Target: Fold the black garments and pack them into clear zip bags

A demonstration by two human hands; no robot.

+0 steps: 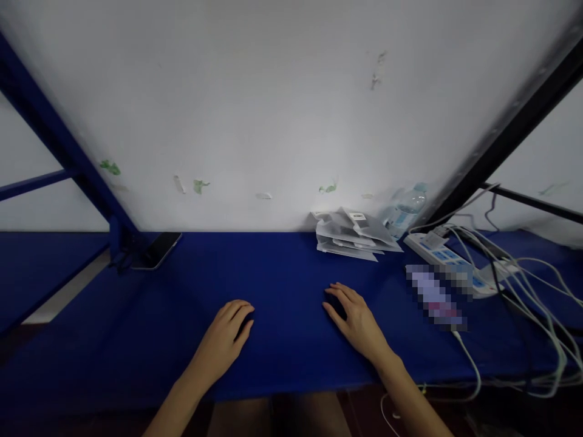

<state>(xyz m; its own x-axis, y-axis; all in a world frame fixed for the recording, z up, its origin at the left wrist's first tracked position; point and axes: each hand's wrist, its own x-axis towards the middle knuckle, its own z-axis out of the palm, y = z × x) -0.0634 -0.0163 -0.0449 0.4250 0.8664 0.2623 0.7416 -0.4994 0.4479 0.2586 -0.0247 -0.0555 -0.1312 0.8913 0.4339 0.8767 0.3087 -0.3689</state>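
My left hand (pixel 226 332) rests palm down on the blue tabletop (pixel 286 315), left of the middle. Its fingers are loosely bent, with the thumb apart, and nothing shows in them. To the right of the middle, my right hand (pixel 355 320) lies on the same surface, fingers a little spread and holding nothing. Nearest to it at the back is a stack of translucent plastic bags (pixel 353 233), the top one with a small white label. A phone (pixel 435 296) with a blurred screen lies to its right, a white cable plugged into its near end.
A dark phone (pixel 159 250) lies at the back left by a blue metal post (pixel 68 139). A water bottle (pixel 407 209) stands behind the bags. Far right are a white power strip (pixel 449 261), tangled cables (pixel 546 321) and a black post (pixel 514 139). A white wall (pixel 255 109) closes the back.
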